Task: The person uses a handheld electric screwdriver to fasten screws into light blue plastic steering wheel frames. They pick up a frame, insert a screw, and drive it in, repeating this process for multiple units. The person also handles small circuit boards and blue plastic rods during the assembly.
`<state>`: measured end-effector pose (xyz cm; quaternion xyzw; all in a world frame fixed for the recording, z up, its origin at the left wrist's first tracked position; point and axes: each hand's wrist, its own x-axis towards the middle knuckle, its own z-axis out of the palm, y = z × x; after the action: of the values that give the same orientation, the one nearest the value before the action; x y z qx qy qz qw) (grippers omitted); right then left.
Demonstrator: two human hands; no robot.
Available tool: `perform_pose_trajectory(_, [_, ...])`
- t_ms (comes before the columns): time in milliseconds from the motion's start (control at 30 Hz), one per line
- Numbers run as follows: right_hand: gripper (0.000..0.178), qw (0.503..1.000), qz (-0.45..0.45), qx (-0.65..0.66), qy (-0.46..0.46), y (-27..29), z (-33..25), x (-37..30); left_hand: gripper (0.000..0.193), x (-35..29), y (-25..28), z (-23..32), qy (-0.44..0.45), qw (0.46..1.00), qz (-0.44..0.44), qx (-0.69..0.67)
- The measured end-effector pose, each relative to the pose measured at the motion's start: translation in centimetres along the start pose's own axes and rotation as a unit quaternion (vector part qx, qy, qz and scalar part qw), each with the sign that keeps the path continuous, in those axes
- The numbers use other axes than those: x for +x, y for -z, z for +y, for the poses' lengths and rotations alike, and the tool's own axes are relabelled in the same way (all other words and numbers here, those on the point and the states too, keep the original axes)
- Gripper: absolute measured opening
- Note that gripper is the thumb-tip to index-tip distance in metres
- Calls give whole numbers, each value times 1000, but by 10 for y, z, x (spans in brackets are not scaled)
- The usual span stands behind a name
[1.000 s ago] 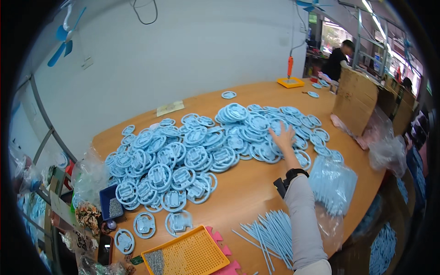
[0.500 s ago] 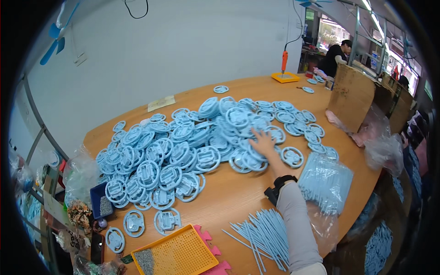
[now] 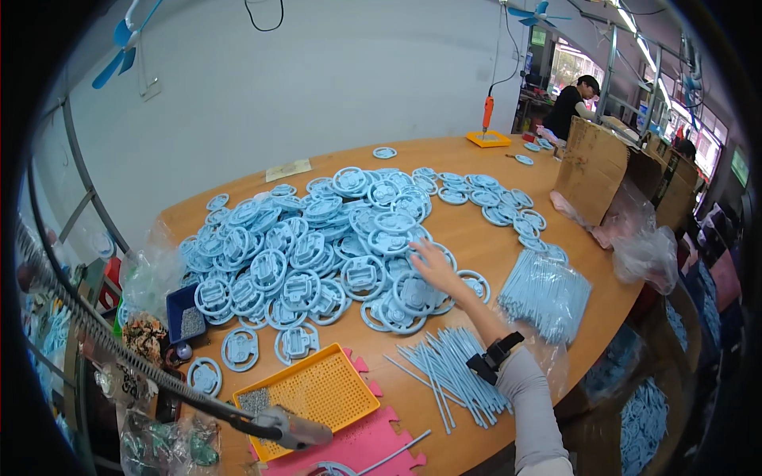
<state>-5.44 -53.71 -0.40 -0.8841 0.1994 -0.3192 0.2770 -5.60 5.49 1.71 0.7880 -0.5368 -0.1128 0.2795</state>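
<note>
Wheel-shaped parts (image 3: 302,289), light blue, lie mostly heaped over the left and middle of the table (image 3: 492,250), so the bulk looks left to do. Leftmost stands a dark blue bin (image 3: 173,316) of small grey pieces, then three wheels (image 3: 240,349) before the heap and a yellow tray (image 3: 333,389). On the pink mat (image 3: 365,444), one cut-off wheel (image 3: 332,467) has a rod (image 3: 401,450) at it; whether joined, I cannot tell. The right hand (image 3: 435,268), fingers spread, touches the heap's right edge. Farther right: loose rods (image 3: 452,369), a curved row of wheels (image 3: 498,213) and bagged rods (image 3: 546,293), none visibly joined.
</note>
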Motion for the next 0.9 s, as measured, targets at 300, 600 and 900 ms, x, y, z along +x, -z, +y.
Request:
perform_pose_trajectory(300, [60, 962, -181, -203, 5, 13, -58, -40, 50, -2, 4, 1, 19, 997, 56, -46])
perform_pose_trajectory(600, [60, 987, 12, -136, 81, 47, -73, -41, 54, -3, 2, -5, -2, 975, 181, -129])
perform_pose_trajectory(900, [57, 848, -292, 400, -187, 41, -281, -255, 53, -7, 8, 70, -174, 966, 184, -53])
